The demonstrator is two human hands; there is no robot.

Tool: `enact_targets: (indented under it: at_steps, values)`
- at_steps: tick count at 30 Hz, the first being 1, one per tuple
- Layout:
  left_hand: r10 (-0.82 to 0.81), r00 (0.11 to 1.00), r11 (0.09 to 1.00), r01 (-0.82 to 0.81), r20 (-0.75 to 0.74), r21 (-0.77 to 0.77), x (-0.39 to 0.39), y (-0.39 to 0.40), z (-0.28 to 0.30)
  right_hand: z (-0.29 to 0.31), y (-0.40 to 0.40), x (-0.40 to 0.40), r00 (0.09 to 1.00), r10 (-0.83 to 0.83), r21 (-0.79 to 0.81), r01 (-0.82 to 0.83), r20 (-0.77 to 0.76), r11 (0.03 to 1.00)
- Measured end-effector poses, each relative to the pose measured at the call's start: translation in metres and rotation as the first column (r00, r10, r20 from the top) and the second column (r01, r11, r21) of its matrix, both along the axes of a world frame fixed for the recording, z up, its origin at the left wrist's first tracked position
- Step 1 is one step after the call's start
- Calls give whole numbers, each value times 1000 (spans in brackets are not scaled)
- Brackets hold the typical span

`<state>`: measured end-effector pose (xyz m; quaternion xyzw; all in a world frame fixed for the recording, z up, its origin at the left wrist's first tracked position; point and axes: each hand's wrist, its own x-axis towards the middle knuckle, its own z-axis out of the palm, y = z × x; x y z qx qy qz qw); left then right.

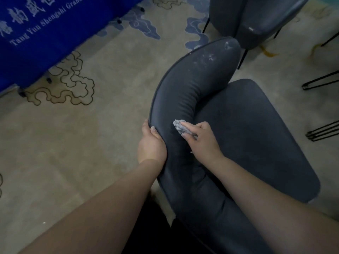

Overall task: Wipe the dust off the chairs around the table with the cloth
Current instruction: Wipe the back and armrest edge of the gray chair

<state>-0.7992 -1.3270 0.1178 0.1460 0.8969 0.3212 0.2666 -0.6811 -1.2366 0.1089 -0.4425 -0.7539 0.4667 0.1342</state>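
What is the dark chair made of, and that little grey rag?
The chair looks covered in smooth dark leather or fake leather: it has a soft sheen, a piped edge, and pale dust sitting on top. The cloth in the right hand looks like nubbly woven fabric, bunched and fuzzy; I can't tell which fibre.

This looks like a hotel banquet or meeting room: a beige carpet [113, 74] with cloud patterns, a blue table skirt [36, 39] printed with a hotel name, and several same dark padded chairs [256, 19] on thin metal legs
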Motion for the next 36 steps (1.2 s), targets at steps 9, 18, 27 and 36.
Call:
enact_targets:
  at_steps: [9,18,27,36]
  values:
    - [-248,962,967,253,110,-28,-42,4,3,11,8,-19,948,-313,45,315,-51,948]
    - [-654,749,754,657,106,14,-122,65,15,38,30,-81,812,-575,-22,576,-99,817]
    - [-690,720,722,692,65,-1,-157,142,13,36,42,-99,703,-704,-69,701,-105,710]
    - [-664,746,747,658,52,96,-150,221,8,21,88,-84,670,-735,-33,736,-101,676]
